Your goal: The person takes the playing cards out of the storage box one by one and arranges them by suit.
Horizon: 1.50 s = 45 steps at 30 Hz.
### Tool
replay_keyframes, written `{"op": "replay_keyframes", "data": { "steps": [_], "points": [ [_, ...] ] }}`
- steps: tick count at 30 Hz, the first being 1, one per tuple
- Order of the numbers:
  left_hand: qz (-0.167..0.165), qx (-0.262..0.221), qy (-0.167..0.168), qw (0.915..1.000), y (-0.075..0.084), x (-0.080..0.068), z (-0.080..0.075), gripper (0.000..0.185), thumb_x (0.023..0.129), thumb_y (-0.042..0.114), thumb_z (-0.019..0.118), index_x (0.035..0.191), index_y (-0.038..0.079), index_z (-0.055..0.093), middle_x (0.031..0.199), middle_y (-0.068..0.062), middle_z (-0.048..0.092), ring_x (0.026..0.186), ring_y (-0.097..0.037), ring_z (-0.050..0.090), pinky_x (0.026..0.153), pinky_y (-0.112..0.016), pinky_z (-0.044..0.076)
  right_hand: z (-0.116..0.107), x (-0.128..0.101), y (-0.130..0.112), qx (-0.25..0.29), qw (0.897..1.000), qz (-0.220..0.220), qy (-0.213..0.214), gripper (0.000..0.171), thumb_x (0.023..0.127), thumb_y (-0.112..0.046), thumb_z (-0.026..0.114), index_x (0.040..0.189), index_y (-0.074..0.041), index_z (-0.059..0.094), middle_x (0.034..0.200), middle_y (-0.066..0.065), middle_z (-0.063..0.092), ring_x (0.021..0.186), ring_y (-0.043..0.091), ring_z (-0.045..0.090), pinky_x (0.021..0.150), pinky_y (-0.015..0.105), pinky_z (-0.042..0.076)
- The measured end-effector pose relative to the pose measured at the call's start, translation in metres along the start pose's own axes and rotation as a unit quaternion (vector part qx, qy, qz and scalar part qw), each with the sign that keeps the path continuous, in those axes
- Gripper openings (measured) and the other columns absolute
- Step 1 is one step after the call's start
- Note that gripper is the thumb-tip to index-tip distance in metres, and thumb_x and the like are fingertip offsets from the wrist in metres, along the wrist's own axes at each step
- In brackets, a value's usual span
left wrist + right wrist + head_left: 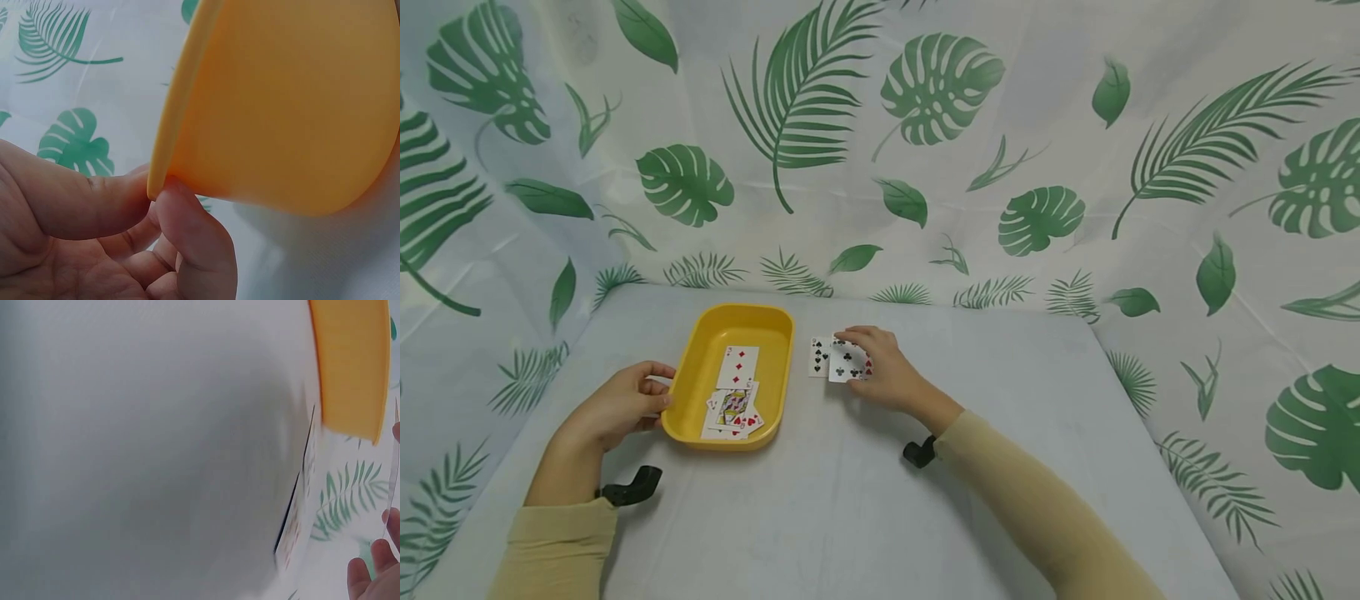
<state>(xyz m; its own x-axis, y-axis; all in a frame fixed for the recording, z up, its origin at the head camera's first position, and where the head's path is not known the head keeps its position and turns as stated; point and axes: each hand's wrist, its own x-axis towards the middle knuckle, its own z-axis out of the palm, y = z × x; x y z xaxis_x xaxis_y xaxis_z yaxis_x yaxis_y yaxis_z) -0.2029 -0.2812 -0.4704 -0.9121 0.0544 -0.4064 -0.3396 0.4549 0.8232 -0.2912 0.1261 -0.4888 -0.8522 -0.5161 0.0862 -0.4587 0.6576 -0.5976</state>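
A yellow tray [778, 333] sits on the grey table and holds several face-up playing cards [733, 400], a red diamonds card topmost at the back. My left hand [658, 392] grips the tray's left rim; in the left wrist view thumb and finger [187, 231] pinch the rim of the tray [287, 106]. Just right of the tray my right hand [857, 354] pinches a clubs card [846, 364] lying over a small spread, with a spades card [818, 357] beside it. The right wrist view shows the tray [350, 362], a card's edge [294, 512] and my fingertips [369, 575].
The grey table [865, 517] is bare in front and to the right. A leaf-print cloth [925, 125] hangs behind and along both sides. Black wrist mounts [632, 486] [919, 452] sit by my beige sleeves.
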Motion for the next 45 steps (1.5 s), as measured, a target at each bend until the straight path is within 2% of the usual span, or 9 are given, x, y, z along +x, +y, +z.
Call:
{"op": "replay_keyframes", "data": {
  "steps": [5,21,31,39,45],
  "points": [
    [-0.004,0.001,0.001,1.0000,0.000,0.000,0.000,0.054,0.107,0.003,0.059,0.154,-0.008,0.034,0.109,-0.015,0.058,0.089,-0.023,0.062,0.076,-0.032,0.062,-0.006,-0.004,0.013,-0.008,1.000,0.001,0.005,0.080,0.085,-0.009,0.083,0.157,-0.026,0.054,0.163,0.005,0.048,0.153,0.036,0.039,0.123,0.058,0.040],
    [-0.006,0.002,0.001,1.0000,0.002,0.001,0.000,0.054,0.107,0.003,0.060,0.153,-0.008,0.034,0.110,-0.016,0.059,0.089,-0.024,0.062,0.076,-0.031,0.061,-0.026,-0.019,0.048,-0.025,0.998,0.057,0.006,0.082,0.083,-0.010,0.083,0.157,-0.025,0.053,0.163,0.010,0.047,0.153,0.040,0.039,0.123,0.061,0.041],
    [-0.004,0.002,-0.001,1.0000,0.002,-0.001,-0.001,0.054,0.107,0.004,0.060,0.153,-0.008,0.034,0.111,-0.016,0.059,0.089,-0.024,0.062,0.076,-0.031,0.061,-0.033,-0.020,0.066,-0.029,0.995,0.098,-0.014,0.085,0.086,-0.012,0.083,0.162,-0.027,0.047,0.168,0.009,0.042,0.158,0.038,0.035,0.126,0.061,0.037],
    [-0.009,0.002,0.002,1.0000,0.001,-0.001,0.000,0.055,0.107,0.004,0.060,0.154,-0.008,0.034,0.111,-0.016,0.059,0.089,-0.024,0.062,0.076,-0.031,0.061,-0.034,-0.015,0.076,-0.055,0.994,0.085,-0.033,0.085,0.087,-0.011,0.083,0.163,-0.021,0.046,0.165,0.012,0.047,0.150,0.038,0.044,0.123,0.059,0.041],
    [-0.006,0.002,0.001,1.0000,0.000,0.001,0.000,0.055,0.107,0.005,0.060,0.154,-0.008,0.034,0.108,-0.015,0.060,0.088,-0.023,0.062,0.077,-0.032,0.062,-0.032,-0.011,0.081,-0.075,0.991,0.099,-0.053,0.085,0.090,-0.014,0.082,0.165,-0.024,0.043,0.165,0.009,0.048,0.153,0.035,0.042,0.125,0.060,0.038]
  ]
}}
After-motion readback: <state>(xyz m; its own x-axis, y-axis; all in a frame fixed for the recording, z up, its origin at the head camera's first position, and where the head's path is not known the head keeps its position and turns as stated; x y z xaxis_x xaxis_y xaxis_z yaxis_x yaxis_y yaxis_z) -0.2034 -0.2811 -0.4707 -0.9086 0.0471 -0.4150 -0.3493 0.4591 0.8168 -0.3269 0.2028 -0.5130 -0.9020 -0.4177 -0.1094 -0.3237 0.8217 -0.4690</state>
